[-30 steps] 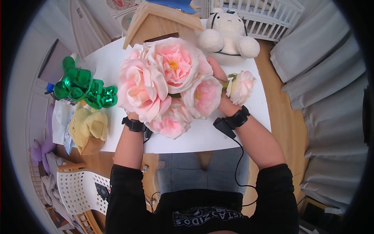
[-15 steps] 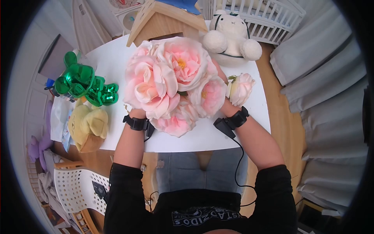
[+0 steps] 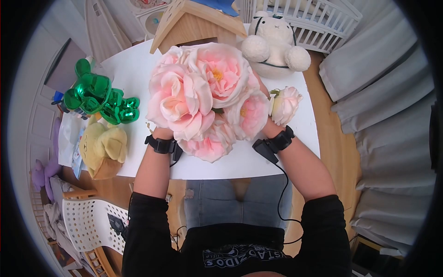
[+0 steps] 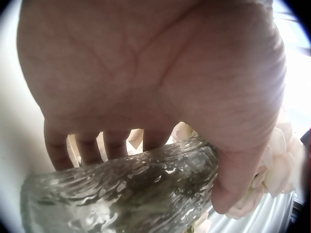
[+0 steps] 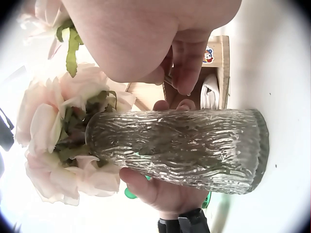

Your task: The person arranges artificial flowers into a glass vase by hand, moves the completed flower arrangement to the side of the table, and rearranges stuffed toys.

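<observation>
In the left wrist view my left hand (image 4: 155, 73) holds a ribbed clear glass vase (image 4: 126, 194), fingers around one side and thumb at the other. The right wrist view shows the vase (image 5: 180, 150) with pink artificial roses (image 5: 53, 131) at its mouth. From the head view, their large blooms (image 3: 184, 101) hide the vase and most of both hands. My right hand (image 5: 160, 34) pinches a thin stem between thumb and fingers, beside the vase. A single pale pink rose (image 3: 286, 105) sticks out by my right wrist, its green leaf (image 5: 73, 51) hanging down.
On the white table (image 3: 295, 147), a wooden house (image 3: 198, 27) and a white plush toy (image 3: 272, 44) stand behind the flowers. To the left are a shiny green bear figure (image 3: 99, 97) and a yellow plush (image 3: 104, 150). A white perforated chair (image 3: 90, 221) is at lower left.
The vase of roses has shifted slightly to the right with my left hand, mostly in the first half second. The single rose by my right wrist has barely moved.
</observation>
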A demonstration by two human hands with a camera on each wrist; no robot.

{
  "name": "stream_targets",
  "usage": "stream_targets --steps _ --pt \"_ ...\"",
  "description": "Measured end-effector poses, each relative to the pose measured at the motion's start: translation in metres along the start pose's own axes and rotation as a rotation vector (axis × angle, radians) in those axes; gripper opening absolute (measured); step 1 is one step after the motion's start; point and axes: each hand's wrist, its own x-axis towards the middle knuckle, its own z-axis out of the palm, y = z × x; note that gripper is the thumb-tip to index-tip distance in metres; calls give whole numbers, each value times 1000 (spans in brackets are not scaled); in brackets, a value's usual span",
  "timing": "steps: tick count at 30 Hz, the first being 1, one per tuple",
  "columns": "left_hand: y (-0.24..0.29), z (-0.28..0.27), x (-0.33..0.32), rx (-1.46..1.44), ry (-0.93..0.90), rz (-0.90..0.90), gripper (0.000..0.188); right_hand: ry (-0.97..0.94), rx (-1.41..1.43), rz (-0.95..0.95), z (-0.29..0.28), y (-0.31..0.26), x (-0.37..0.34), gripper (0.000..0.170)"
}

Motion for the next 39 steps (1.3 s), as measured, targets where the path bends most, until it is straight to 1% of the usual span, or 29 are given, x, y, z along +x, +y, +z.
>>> stream_targets --steps 39 --pt "2 -1 -5 215 21 67 47 -7 -19 0 -4 5 -3 38"
